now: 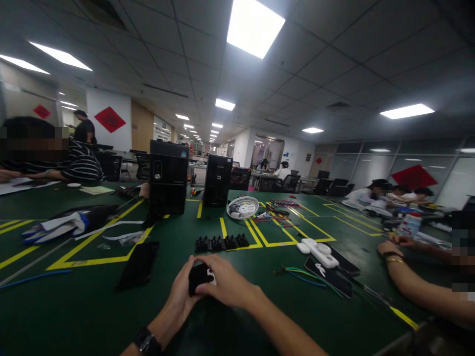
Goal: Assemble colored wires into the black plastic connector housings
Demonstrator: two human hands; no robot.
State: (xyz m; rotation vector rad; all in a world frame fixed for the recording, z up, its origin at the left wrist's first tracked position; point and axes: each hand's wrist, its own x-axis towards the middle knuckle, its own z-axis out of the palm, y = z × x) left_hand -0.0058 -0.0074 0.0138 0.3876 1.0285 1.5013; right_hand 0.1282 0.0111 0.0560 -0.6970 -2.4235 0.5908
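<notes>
Low over the near middle of the green table [260,316], my left hand [180,289] curls around a small black object [196,278] with a white mark on its right side. My right hand [232,284] closes on the same object from the other side. Fingers cover much of it, so I cannot make out its kind. Just beyond my hands stands a row of several black plastic parts [222,242]. A black phone or tablet [139,264] lies flat to the left of my left hand.
Two black computer cases [168,178] stand farther back, near a white basket [237,213] and loose coloured wires [285,210]. White devices [319,252] and phones [334,279] lie to the right, beside a co-worker's arm [415,287]. White gloves [55,230] lie left.
</notes>
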